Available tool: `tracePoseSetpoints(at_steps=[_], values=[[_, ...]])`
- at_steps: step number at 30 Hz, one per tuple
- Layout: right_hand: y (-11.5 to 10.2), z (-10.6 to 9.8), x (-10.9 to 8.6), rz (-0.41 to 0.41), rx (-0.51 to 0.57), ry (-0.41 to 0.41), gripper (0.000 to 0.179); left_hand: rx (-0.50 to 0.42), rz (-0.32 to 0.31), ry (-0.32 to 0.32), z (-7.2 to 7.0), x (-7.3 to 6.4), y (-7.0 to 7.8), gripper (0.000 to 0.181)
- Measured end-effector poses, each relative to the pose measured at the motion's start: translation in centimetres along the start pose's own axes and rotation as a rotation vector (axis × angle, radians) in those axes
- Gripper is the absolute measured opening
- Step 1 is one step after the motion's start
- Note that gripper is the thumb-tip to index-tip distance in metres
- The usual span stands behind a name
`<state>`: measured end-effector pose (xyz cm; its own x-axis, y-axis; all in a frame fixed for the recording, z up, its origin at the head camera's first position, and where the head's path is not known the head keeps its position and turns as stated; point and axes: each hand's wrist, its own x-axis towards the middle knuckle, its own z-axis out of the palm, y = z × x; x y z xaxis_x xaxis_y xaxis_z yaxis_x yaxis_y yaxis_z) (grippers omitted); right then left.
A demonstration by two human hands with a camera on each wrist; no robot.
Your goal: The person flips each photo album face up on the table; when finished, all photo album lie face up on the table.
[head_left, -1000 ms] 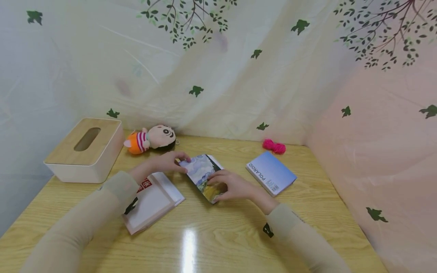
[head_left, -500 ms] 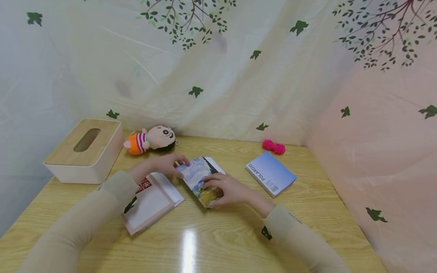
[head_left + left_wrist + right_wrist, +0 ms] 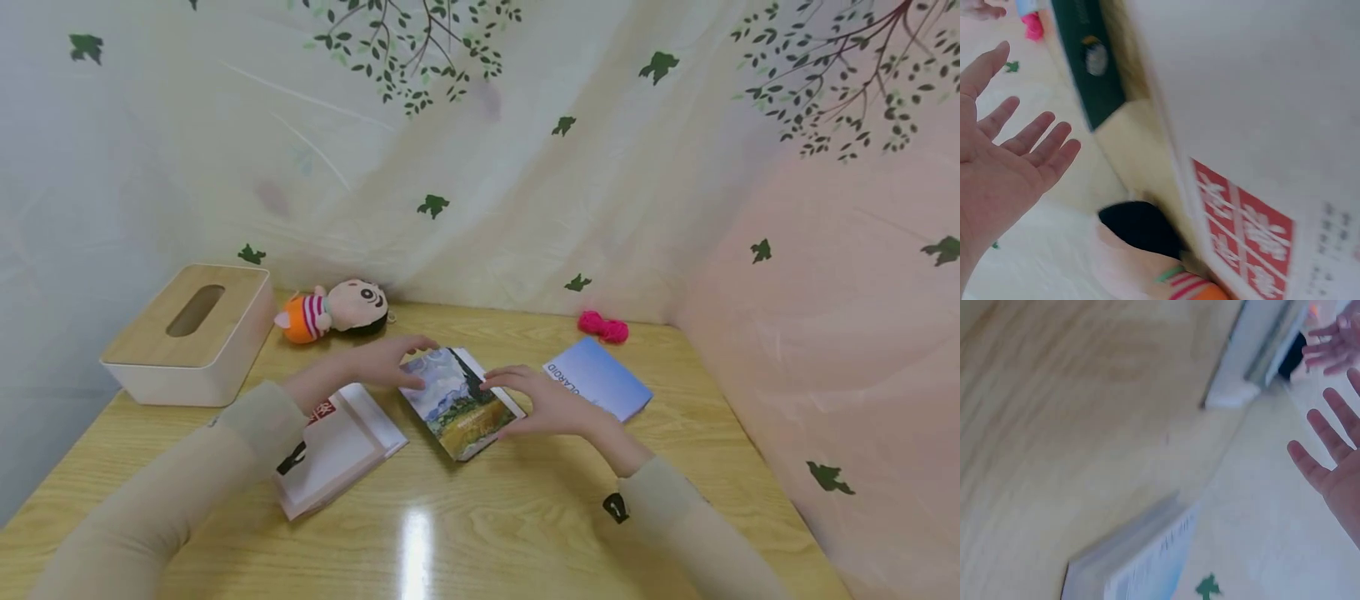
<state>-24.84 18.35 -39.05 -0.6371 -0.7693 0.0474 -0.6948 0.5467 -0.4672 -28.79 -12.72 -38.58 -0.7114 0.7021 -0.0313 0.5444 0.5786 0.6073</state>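
A: Landscape-cover book (image 3: 463, 402) is lying flat on the wooden table (image 3: 525, 533), between the white book (image 3: 337, 446) and the Polaroid book (image 3: 600, 385).

B: I'm seeing both hands spread, holding nothing: left hand (image 3: 382, 363) touching the far corner, right hand (image 3: 551, 404) at the right edge. Looks light, stiff, glossy, likely slippery; I'm taking it by the long edges.
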Motion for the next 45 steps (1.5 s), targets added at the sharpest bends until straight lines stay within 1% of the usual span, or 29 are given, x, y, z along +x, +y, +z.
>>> tracePoseSetpoints(at_steps=[3, 7, 11, 14, 16, 20, 23, 27, 30, 33, 38, 41, 45], values=[[0.4, -1.2, -1.1, 0.019, -0.006, 0.045, 0.065, 0.019, 0.019, 0.019, 0.1, 0.5, 1.1, 0.066], [1.4, -2.5, -2.3, 0.009, -0.028, 0.109, 0.066, 0.071, 0.054, 0.048, 0.4, 1.5, 2.3, 0.067], [2.3, -3.7, -3.8, 0.019, -0.03, 0.158, 0.066, 0.102, 0.04, 0.05, 0.6, 2.5, 3.6, 0.07], [2.9, -4.7, -4.8, 0.041, -0.011, 0.188, 0.066, 0.098, 0.024, 0.045, 0.9, 3.3, 4.6, 0.074], [3.3, -5.2, -5.5, 0.06, -0.008, 0.21, 0.066, 0.09, 0.032, 0.045, 1.2, 4.0, 5.1, 0.076], [4.4, -6.1, -6.9, 0.103, -0.023, 0.262, 0.069, 0.092, 0.066, 0.061, 2.1, 5.4, 5.8, 0.078], [5.3, -6.6, -7.9, 0.117, -0.023, 0.299, 0.071, 0.092, 0.088, 0.075, 2.8, 6.5, 6.2, 0.078], [6.4, -7.0, -9.3, 0.163, 0.01, 0.315, 0.071, 0.066, 0.098, 0.088, 3.7, 7.8, 6.7, 0.079], [7.1, -7.2, -10.4, 0.226, 0.006, 0.313, 0.072, 0.05, 0.093, 0.093, 4.5, 8.7, 6.9, 0.08], [8.2, -7.2, -11.5, 0.272, -0.005, 0.315, 0.075, 0.053, 0.094, 0.096, 5.2, 9.7, 7.1, 0.08], [10.2, -7.1, -13.1, 0.287, 0.019, 0.313, 0.075, 0.087, 0.097, 0.082, 6.5, 11.1, 7.2, 0.079], [11.2, -7.0, -14.0, 0.3, 0.052, 0.312, 0.074, 0.091, 0.081, 0.06, 7.1, 11.8, 7.2, 0.08], [12.2, -6.7, -14.8, 0.322, 0.086, 0.301, 0.073, 0.102, 0.08, 0.039, 7.8, 12.6, 7.2, 0.081]])
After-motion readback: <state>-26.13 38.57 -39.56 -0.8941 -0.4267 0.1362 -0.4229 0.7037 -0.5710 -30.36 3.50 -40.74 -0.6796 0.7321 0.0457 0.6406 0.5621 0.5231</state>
